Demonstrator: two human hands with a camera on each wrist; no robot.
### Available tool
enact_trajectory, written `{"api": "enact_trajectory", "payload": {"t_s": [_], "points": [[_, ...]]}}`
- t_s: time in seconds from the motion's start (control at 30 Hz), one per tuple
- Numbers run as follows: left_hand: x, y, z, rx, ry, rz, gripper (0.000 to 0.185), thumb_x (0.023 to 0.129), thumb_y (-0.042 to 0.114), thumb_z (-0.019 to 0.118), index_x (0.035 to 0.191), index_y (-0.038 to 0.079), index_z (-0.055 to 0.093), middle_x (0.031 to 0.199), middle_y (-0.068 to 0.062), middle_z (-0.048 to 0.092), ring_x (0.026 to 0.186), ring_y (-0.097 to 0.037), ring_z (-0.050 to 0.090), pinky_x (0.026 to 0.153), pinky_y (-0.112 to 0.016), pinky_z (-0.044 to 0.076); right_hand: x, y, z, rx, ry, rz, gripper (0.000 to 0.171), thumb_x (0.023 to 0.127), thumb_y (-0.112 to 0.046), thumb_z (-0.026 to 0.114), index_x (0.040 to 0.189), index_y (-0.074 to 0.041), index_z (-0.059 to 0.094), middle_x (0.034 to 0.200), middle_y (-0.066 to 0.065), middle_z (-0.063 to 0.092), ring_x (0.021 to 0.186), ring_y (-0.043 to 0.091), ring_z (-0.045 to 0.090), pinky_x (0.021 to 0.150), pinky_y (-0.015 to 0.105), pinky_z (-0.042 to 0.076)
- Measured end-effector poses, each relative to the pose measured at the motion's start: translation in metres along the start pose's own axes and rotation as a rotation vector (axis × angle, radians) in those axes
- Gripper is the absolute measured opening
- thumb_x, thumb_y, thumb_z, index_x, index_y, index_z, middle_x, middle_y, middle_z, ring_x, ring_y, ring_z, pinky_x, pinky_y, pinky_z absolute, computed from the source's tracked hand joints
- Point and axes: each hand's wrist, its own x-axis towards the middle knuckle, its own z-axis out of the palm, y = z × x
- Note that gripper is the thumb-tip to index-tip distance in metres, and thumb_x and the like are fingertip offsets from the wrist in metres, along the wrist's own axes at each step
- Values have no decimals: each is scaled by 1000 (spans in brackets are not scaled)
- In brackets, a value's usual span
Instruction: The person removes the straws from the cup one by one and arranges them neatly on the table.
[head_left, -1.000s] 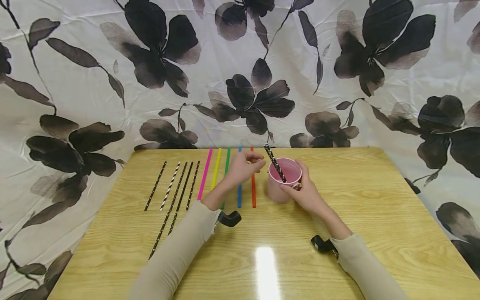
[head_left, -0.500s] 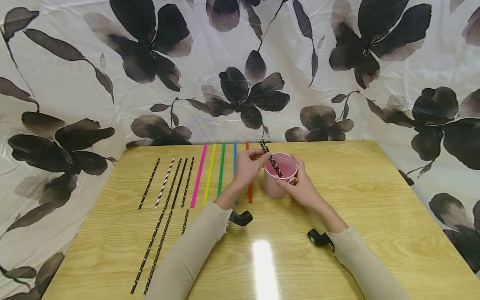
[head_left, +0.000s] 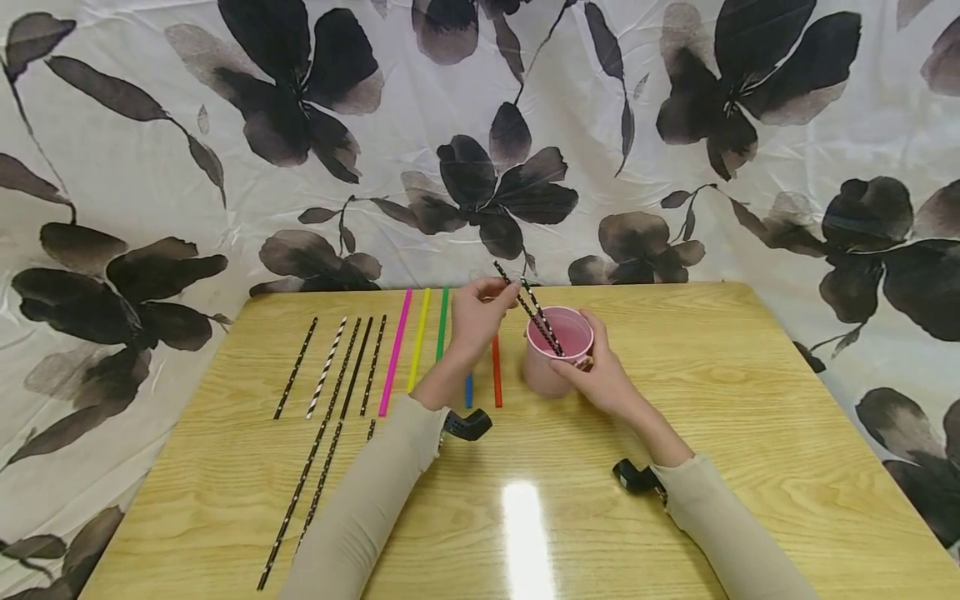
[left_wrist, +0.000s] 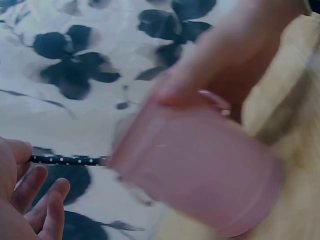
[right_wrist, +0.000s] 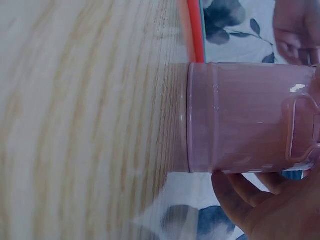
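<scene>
In the head view my right hand (head_left: 611, 383) grips a small pink bucket (head_left: 546, 377) at its right side, with the thumb near the rim. Two black straws with white dots lean out of the bucket, crossing its left rim. Thumb and fingers of my left hand (head_left: 474, 323) pinch the upper part of the left straw (head_left: 528, 311); the other straw (head_left: 533, 295) leans free beside it. Up close in the left wrist view, the pinched straw (left_wrist: 65, 160) runs from my fingertips to the bucket's mouth. The straws' lower ends are hidden inside.
Left of the bucket lie pink (head_left: 394, 354), yellow (head_left: 420, 340), green, blue and red (head_left: 497, 375) straws in a row. Further left are a striped straw (head_left: 327, 367) and several black patterned ones (head_left: 296, 367), some reaching toward the front edge. A floral cloth (head_left: 480, 183) hangs behind the table.
My left hand moved in to the straws, took one, and shifted it up and left, apart from the other. My right hand kept holding the bucket. The head view tilted slightly.
</scene>
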Motion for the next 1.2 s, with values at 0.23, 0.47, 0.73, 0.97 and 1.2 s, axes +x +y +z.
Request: {"api": "enact_trajectory", "payload": {"t_s": [0.23,0.47,0.73,0.97,1.2], "points": [[18,35,-41,-241,41,85,16,89,12,72,95,-2,68,83,-10,67,75,-21,70,68,-32,58,-1,-8,3,-6,10,-1,85,90,-8,69,151,-2,10,141,32,36,130,45,38,106,54,32],[20,72,-93,-289,64,219,15,88,9,73,93,-3,67,85,-9,67,76,-19,71,68,-32,58,4,21,7,0,21,-21,91,90,-16,72,154,-11,7,144,25,37,131,39,39,105,55,33],[10,93,-152,-249,82,268,8,87,6,73,84,1,67,75,-8,67,66,-17,70,63,-31,58,6,32,8,-19,43,-19,92,89,-21,73,154,-19,9,145,21,38,131,35,40,105,54,34],[-3,95,-200,-195,18,192,8,88,3,71,86,-3,66,77,-8,70,64,-16,69,60,-28,57,9,34,10,-21,43,-21,92,89,-21,73,154,-16,9,144,21,38,131,36,40,104,53,35],[-22,90,-245,0,-59,100,6,89,4,70,93,0,71,86,-4,71,65,-13,67,62,-28,57,13,33,11,-29,55,-42,92,88,-19,74,154,-14,10,142,22,40,128,35,42,103,52,36]]}}
